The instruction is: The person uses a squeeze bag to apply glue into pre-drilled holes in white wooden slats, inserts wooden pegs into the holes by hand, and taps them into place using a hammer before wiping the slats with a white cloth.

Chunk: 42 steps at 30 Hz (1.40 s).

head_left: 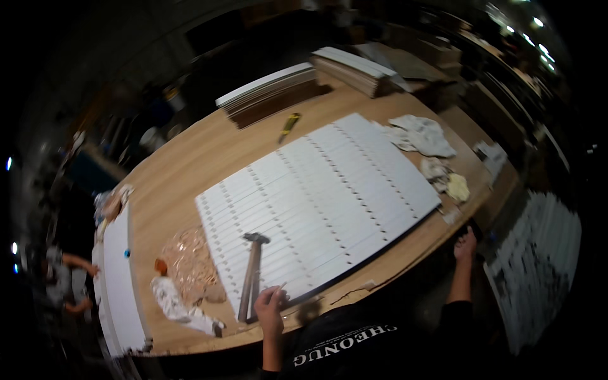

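Observation:
My left hand [269, 307] is at the near edge of the table, its fingers pinched on a small thin light-coloured stick [283, 285]. Just left of it a hammer [253, 275] rests with its head on the row of white slats [323, 196] and its handle toward me. The slats lie side by side, with lines of small dark holes or slots across them. Off the table's near right edge, my right hand [465, 246] is closed around a dark object [474, 229], too dim to name.
On the wooden table [171, 171] lie a yellow-and-black utility knife [289, 126], a clear plastic bag [189, 261], a white bundle [180, 309] and cloths [421, 135]. Stacked boards [272, 92] stand at the far edge. White strips [538, 272] are piled at right; another person [66, 278] is at left.

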Available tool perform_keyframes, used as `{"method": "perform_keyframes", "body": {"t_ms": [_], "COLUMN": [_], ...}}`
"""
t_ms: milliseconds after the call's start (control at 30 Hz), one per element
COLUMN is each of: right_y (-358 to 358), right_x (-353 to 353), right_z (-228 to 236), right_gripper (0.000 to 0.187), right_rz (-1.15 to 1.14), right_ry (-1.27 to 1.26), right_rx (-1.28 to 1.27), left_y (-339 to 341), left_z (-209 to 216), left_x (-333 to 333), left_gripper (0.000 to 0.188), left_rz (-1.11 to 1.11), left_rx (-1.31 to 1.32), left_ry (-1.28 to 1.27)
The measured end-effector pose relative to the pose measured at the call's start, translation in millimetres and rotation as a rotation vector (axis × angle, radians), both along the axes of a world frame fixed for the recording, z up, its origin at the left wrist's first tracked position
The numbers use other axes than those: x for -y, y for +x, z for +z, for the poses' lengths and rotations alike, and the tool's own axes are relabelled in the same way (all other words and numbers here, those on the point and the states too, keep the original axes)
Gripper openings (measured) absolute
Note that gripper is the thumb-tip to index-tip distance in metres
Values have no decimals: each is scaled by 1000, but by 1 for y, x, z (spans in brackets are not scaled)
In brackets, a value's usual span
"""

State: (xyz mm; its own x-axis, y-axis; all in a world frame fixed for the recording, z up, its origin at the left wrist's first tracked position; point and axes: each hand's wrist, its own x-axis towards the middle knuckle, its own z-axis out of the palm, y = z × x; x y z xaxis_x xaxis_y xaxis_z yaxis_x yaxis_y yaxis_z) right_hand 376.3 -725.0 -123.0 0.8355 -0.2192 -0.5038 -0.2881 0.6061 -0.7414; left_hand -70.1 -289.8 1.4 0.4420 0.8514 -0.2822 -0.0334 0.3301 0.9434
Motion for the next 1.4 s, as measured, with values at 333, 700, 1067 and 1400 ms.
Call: {"method": "perform_keyframes", "body": {"t_ms": [333,700,1067,1400], "right_y": [29,129,168,157], "right_x": [7,-15,3,-5], "right_z": [17,59,43,70], "right_gripper": [30,66,67,43], "right_rz": [27,447,650,613], "right_ry": [-778,-1301,-1382,-767], "right_rx": [214,219,145,245], "left_y": [81,357,502,536], "left_z": [-3,52,17,-4], "left_x": [42,181,272,263], "left_gripper": [14,15,13,12], "left_rz": [-154,-828,-980,-764], "left_rx": [-49,-54,-23,-44], "left_ry": [-13,209,26,-76]}}
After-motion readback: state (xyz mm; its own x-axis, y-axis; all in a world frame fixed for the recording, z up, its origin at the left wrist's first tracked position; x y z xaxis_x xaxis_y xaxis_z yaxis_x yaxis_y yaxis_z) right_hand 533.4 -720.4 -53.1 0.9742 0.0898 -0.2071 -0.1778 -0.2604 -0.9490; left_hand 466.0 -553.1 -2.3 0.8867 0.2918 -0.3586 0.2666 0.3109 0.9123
